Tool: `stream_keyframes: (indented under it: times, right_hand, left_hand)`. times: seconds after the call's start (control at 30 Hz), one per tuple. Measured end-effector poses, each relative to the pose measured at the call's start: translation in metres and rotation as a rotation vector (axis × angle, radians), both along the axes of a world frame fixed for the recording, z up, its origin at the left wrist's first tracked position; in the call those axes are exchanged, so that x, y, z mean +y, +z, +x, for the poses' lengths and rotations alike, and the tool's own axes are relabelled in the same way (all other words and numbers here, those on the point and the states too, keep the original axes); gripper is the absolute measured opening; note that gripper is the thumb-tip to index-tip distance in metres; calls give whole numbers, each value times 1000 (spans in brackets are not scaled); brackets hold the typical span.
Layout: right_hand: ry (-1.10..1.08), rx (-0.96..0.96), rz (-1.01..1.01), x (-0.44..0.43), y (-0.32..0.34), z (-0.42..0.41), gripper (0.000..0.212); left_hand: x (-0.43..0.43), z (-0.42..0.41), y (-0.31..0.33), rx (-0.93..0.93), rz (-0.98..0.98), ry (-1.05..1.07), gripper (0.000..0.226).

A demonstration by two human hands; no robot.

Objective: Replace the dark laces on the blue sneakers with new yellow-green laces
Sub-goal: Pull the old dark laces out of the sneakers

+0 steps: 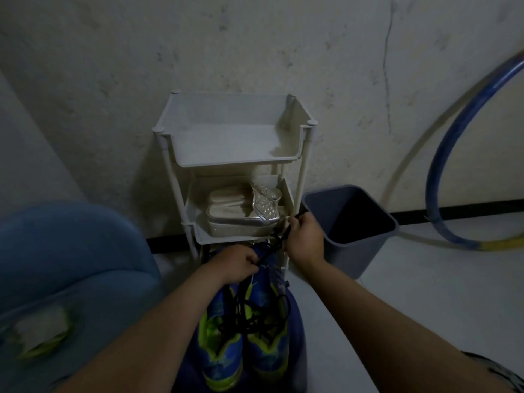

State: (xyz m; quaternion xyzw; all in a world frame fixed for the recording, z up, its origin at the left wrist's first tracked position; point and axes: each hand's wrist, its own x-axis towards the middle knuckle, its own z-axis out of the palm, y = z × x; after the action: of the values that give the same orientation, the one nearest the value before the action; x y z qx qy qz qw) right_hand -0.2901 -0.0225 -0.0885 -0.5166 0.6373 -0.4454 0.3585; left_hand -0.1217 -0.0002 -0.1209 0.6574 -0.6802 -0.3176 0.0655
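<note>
Both hands stretch the dark lace (279,241).
The right hand (304,236) pinches it in its fingers (295,222), beside the bin (354,236); the left hand (235,263) curls its fingers round it lower down. The sneakers (243,336) lie on the lap just below the left fingers, with loose lace heaped on them.

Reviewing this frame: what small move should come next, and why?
Probably pull the right hand further away, drawing the dark lace out of the blue sneakers. The lace runs taut from the shoe top, gripped by the left hand, to the right hand, while more lace lies loose on the shoes.
</note>
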Motion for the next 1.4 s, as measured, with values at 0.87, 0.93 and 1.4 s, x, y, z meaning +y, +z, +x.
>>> stream_keyframes:
  times: [0.87, 0.93, 1.4]
  right_hand:
    - [287, 195, 190, 0, -11, 2, 24]
    - [177, 139, 94, -3, -8, 1, 26]
    - [328, 111, 204, -3, -11, 4, 24]
  left_hand:
    - [-4, 0, 12, 192, 14, 43, 28]
    - [-1, 0, 10, 100, 37, -27, 37]
    - [-5, -27, 36, 424, -167, 206, 18]
